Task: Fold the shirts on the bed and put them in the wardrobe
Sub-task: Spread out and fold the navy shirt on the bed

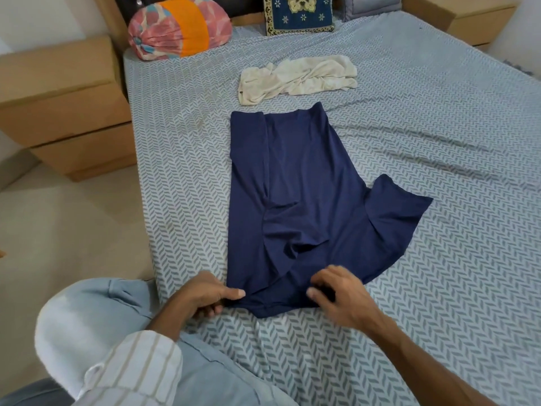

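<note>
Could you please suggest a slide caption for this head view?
Both hands, left hand and right hand, pinch the navy shirt's near edge; a crumpled cream shirt waits beyond.

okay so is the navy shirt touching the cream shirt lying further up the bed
Apart. The head view shows a strip of patterned bedsheet between the far edge of the navy shirt and the near edge of the cream shirt.

You get soft, even daylight across the bed (409,118) with only faint shadows under each hand, no glare, mild wide-angle bending toward the frame edges, and a slightly soft, compressed look on the near sleeve (137,367).
</note>
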